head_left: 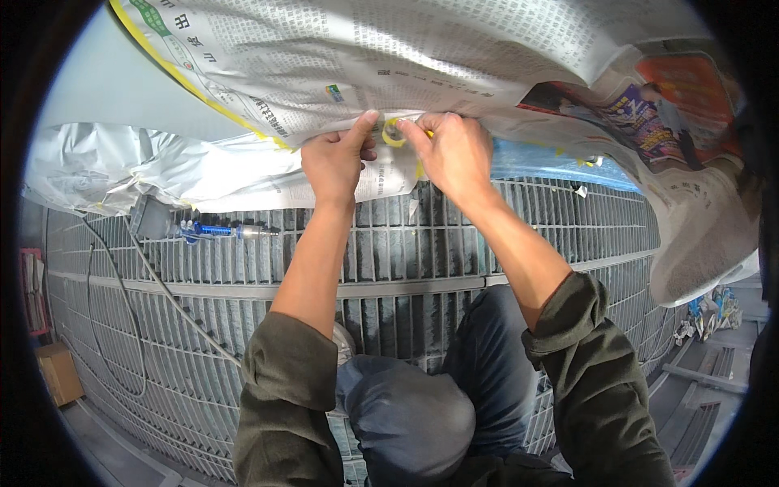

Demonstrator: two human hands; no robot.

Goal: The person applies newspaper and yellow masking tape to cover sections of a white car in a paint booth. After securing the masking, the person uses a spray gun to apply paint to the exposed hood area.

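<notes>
Right hand [456, 156], fingers curled, grips yellow masking-tape roll [388, 136] between both hands, at newspaper sheet's [324, 61] near edge; left hand [334, 162], thumb extended, at roll's left, fingertip pinch cannot be determined

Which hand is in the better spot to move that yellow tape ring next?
Probably the right hand: its fingertips overlap the yellow tape ring in this view. The left hand is just left of the ring, with its fingers at the newspaper sheet.
</notes>
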